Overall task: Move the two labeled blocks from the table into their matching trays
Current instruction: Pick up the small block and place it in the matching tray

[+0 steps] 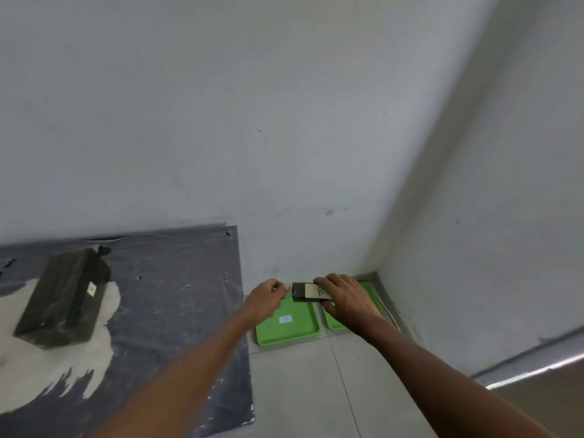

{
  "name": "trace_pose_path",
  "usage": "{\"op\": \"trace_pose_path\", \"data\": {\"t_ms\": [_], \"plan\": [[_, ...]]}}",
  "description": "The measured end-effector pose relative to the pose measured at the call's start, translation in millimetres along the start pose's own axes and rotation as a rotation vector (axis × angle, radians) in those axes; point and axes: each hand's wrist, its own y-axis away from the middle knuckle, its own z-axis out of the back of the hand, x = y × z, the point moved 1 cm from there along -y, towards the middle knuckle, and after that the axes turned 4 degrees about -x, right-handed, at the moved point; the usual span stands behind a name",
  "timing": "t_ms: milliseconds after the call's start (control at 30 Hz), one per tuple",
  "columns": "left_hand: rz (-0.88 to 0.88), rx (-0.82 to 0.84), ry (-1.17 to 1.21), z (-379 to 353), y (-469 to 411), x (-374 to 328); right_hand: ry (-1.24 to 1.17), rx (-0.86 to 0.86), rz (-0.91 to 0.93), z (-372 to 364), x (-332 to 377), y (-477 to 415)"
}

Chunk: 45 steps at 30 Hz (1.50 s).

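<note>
The right hand (pixel 344 298) grips the B-labelled block (pixel 311 292) above the green trays (pixel 303 330), apparently for matching; the left hand (pixel 268 295), loosely curled, steadies its end.

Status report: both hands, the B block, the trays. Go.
Right hand gripping block labeled B, above the two green trays. Left hand beside block's end, contact unclear. Second block on table. No obstruction seen.
</note>
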Motion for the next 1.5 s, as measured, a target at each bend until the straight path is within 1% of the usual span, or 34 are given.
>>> {"op": "trace_pose_path", "data": {"t_ms": [67,133,200,267,367,433,533,700,900,1067,1200,1300,1500], "plan": [[-0.057,-0.013,-0.17,-23.3,-4.4,-3.4,-0.011,0.019,-0.025,-2.1,-26.0,9.3],[-0.112,0.013,-0.308,-41.9,-12.4,-5.7,-0.002,0.033,-0.064,-7.0,-50.1,14.7],[-0.19,0.034,-0.543,-58.1,-24.9,-7.5,0.04,0.048,-0.086,-12.5,-73.5,16.4],[-0.231,0.035,-0.75,-73.8,-40.5,-7.7,0.072,0.072,-0.09,-20.3,-96.5,14.2],[-0.231,0.036,-0.927,-98.9,-68.1,-9.2,0.078,0.119,-0.088,-32.8,-132.2,3.6],[-0.205,0.035,-0.983,-115.5,-88.2,-11.3,0.082,0.147,-0.084,-40.9,-156.2,-7.4],[-0.152,0.053,-0.983,-137.9,-118.8,-15.2,0.075,0.203,-0.065,-52.2,-190.4,-26.5],[-0.08,0.048,-0.916,-170.7,-162.2,-18.5,0.094,0.312,-0.026,-72.0,-244.2,-55.6],[-0.032,0.016,-0.86,-206.3,-207.9,-14.4,0.054,0.358,-0.01,-113.5,-293.1,-73.3],[0.011,0.018,-0.837,-241.7,-239.0,5.1,0.011,0.383,0.018,-163.0,-331.3,-73.3],[0.031,-0.003,-0.807,-279.0,-266.0,33.1,-0.006,0.379,0.037,-218.9,-368.1,-69.1],[0.023,-0.018,-0.795,-314.2,-297.0,66.1,-0.005,0.358,0.065,-276.1,-399.9,-67.0],[-0.005,-0.034,-0.796,-391.5,-367.0,166.5,0.009,0.306,0.051,-418.4,-462.5,-66.4]]}}
